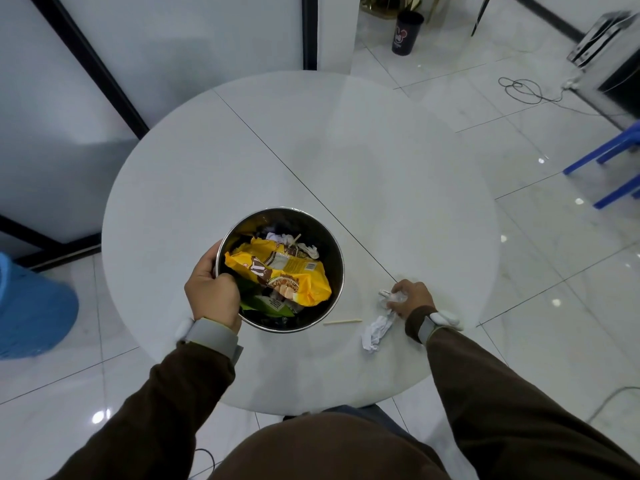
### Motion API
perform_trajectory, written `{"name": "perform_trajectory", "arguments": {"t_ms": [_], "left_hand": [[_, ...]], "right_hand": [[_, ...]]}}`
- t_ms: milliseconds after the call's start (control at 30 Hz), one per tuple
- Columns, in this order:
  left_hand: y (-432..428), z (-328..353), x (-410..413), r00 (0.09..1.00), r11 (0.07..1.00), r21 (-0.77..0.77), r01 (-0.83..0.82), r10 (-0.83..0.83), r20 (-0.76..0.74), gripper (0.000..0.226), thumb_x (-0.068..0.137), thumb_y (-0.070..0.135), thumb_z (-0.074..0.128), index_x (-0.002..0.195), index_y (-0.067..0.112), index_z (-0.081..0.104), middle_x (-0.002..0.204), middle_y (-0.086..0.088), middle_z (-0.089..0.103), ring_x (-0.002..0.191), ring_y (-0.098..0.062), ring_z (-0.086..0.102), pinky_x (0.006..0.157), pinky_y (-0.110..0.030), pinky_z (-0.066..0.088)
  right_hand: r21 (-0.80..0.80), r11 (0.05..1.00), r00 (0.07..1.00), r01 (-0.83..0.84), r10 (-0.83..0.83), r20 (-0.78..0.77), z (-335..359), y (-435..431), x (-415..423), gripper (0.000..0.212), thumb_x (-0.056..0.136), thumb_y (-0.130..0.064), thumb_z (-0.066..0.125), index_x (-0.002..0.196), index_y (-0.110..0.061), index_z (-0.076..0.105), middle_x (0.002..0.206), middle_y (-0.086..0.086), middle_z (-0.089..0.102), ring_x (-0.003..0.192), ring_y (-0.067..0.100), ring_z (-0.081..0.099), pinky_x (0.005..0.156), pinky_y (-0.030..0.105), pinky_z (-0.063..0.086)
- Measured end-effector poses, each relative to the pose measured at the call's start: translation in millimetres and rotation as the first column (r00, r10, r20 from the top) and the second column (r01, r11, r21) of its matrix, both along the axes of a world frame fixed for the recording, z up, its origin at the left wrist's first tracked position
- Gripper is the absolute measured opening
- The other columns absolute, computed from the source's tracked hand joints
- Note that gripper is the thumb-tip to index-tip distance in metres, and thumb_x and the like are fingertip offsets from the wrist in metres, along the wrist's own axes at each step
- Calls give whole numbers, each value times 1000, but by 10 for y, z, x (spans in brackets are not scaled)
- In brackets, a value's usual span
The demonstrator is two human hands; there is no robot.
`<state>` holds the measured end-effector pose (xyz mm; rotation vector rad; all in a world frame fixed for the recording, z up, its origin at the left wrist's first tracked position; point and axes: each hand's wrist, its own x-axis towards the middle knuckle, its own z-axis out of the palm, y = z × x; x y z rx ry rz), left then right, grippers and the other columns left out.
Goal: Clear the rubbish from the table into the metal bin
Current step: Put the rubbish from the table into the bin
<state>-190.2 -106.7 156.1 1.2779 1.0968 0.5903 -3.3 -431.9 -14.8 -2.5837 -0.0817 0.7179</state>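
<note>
Nothing is legible: the yellow wrapper (304,282) (in the metal bin (333,247)) bears print too blurred to read.

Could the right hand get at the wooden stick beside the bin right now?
Probably yes: the wooden stick lies uncovered on the table near the right hand, but that hand grips a crumpled wrapper.

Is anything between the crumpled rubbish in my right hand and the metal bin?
Nothing visible does. Between the crumpled rubbish in the right hand and the metal bin only a wooden stick lies flat.
</note>
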Motion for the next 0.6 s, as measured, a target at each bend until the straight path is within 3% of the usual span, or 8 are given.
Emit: {"name": "perform_trajectory", "arguments": {"t_ms": [100, 200, 300, 367, 433, 500, 600], "left_hand": [[-1, -3, -11, 1000, 1000, 6, 5, -5, 6, 72, 80, -21, 42, 117, 31, 75, 115, 5, 74, 110, -20, 68, 92, -46, 60], [-10, 0, -22, 1000, 1000, 8, 11, -11, 14, 70, 82, -20, 42, 119, 30, 74, 116, 4, 73, 111, -21, 67, 92, -46, 60], [-21, 18, -21, 1000, 1000, 1, 5, -5, 25, 70, 81, -21, 42, 119, 28, 74, 115, 3, 74, 110, -20, 68, 91, -45, 60], [-32, 37, -19, 1000, 1000, -8, 0, 1, 31, 71, 81, -22, 41, 118, 29, 74, 114, 4, 73, 109, -19, 67, 92, -44, 60], [-46, 51, -29, 999, 1000, -9, -3, 3, 32, 71, 81, -22, 41, 118, 29, 75, 114, 5, 73, 110, -19, 67, 92, -43, 60], [-55, 66, -52, 999, 1000, -5, -9, 10, 33, 71, 81, -21, 41, 119, 29, 75, 115, 5, 73, 110, -19, 67, 92, -42, 60], [-73, 101, -70, 999, 1000, -15, -26, 27, 46, 73, 78, -22, 40, 112, 32, 76, 111, 6, 74, 108, -17, 68, 88, -36, 61]], "right_hand": [[73, 995, 996, 63, -67, 57, 109, 11, 22, 26, 72, -16, 86, 89, -25, 68, 102, 8, 57, 93, 27, 63, 81, 28, 50], [130, 987, 987, 90, -105, 119, 357, 61, 11, 30, 73, -3, 77, 89, -25, 67, 99, 5, 58, 92, 22, 60, 75, 21, 41], [244, 960, 975, 136, -173, 139, 626, 156, -19, 33, 70, 4, 68, 86, -25, 66, 95, 5, 63, 74, 25, 64, 62, 21, 48], [307, 943, 966, 129, -189, 175, 858, 254, -44, 33, 70, 7, 66, 87, -21, 67, 87, -5, 59, 77, 23, 64, 66, 28, 53], [381, 921, 947, 84, -192, 257, 1130, 411, -79, 36, 68, 8, 66, 86, -23, 67, 87, -8, 54, 80, 12, 61, 72, 34, 56], [473, 881, 911, 5, -199, 361, 1449, 627, -145, 41, 67, 8, 66, 83, -29, 66, 95, -4, 57, 86, 0, 58, 77, 26, 50], [518, 822, 814, -237, -123, 567, 1863, 965, -249, 36, 69, 10, 65, 85, -23, 68, 101, 3, 59, 96, 7, 60, 82, 14, 45]]}}
